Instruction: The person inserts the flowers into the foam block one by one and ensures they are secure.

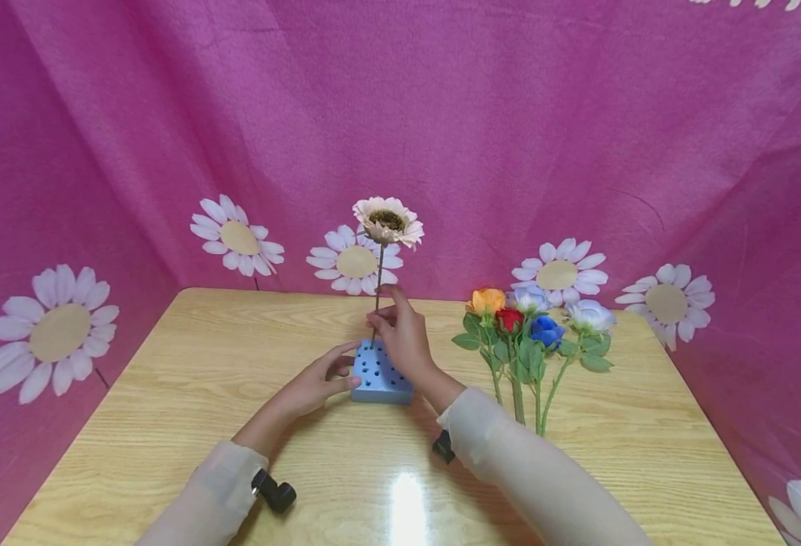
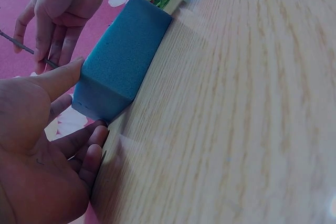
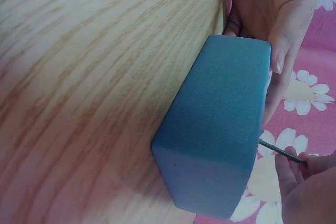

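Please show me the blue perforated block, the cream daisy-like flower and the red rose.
Blue perforated block [image 3: 215, 100]: right wrist view, on a side face.
Cream daisy-like flower [image 1: 387, 221]: head view, on its brown centre.
Red rose [image 1: 510, 319]: head view, on its petals.

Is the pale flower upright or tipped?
Upright: its bloom is on top, and its stem, pinched by the right hand, runs nearly vertical above the block.

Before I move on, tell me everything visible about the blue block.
The blue block looks like foam: box-shaped, flat-sided, its top dotted with dark holes. It lies flat on the wooden table. The left hand touches its left side; the right hand, pinching a flower stem, hides part of the top in the head view. The stem's lower end meets the top near its far edge; any depth is hidden.
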